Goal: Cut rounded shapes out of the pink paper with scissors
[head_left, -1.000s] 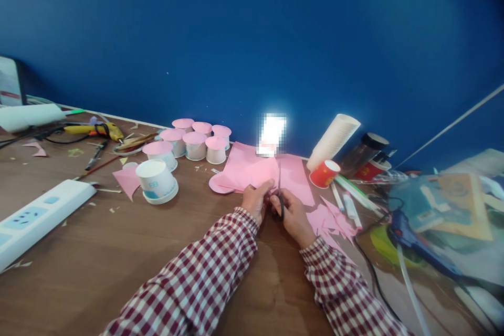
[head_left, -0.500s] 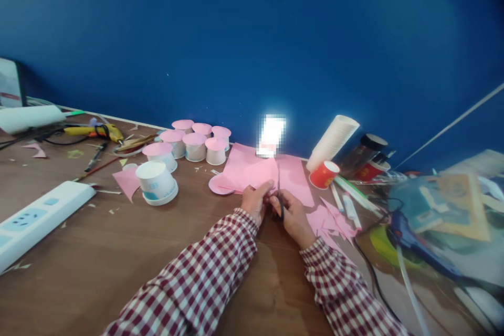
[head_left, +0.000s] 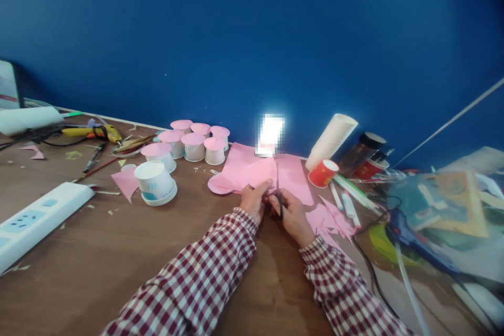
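While the left hand (head_left: pixel 254 200) pinches a pink paper piece (head_left: pixel 262 172) between thumb and curled fingers at the table's middle, the right hand (head_left: pixel 292 212) is curled closed around the dark handles of slim metal scissors (head_left: pixel 279 199), whose blades point to the far side at the paper's right edge, their opening too small to tell. Flat pink paper sheets (head_left: pixel 293 176) lie just beyond, with jagged pink paper scraps (head_left: pixel 328 220) right of the right hand. Farther left stand 7 white paper cups (head_left: pixel 194 152) topped with round pink discs (head_left: pixel 192 139), while at far right a red paper cup (head_left: pixel 323 173) touches or nearly touches a leaning stack of white cups (head_left: pixel 331 142).
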### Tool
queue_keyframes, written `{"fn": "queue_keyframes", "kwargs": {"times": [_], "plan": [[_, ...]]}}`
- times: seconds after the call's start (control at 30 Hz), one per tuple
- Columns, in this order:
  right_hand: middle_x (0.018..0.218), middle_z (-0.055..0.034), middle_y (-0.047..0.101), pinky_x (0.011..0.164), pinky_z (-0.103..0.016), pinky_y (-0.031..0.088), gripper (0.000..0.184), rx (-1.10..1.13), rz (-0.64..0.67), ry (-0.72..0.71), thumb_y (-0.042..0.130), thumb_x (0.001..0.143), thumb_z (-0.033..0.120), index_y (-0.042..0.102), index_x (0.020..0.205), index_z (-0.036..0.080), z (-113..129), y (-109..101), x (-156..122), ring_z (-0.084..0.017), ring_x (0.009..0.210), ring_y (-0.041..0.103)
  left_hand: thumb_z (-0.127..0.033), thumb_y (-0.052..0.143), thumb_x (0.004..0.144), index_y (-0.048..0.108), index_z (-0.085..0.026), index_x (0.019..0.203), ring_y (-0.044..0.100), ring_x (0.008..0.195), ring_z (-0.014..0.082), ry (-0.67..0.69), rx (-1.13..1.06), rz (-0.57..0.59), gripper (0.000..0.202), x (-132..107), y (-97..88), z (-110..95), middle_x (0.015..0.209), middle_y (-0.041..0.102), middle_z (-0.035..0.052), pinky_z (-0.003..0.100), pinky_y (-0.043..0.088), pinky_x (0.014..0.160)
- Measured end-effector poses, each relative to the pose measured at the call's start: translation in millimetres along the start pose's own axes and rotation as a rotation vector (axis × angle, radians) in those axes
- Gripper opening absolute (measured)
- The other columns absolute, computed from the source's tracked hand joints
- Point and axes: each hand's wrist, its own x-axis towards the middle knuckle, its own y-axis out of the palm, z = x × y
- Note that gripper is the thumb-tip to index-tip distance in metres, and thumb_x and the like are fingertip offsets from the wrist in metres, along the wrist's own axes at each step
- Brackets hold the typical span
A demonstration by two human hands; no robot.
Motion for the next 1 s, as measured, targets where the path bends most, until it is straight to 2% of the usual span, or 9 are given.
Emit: {"fn": "queue_keyframes", "kwargs": {"times": [1.0], "plan": [[0.059,0.0024,0.052,0.05,-0.022,0.038,0.026,-0.06,-0.009,-0.004,0.053,0.084,0.043,0.056,0.081,0.018,-0.1,-1.0,-0.3,-0.013,0.053,0.048,-0.022,0.081,0.048,0.051,-0.013,0.06,0.036,0.042,0.0034,-0.002,0.014,-0.017,0.034,-1.0,1.7,-2.2,0.046,0.046,-0.0063,0.019,0.024,0.041]]}}
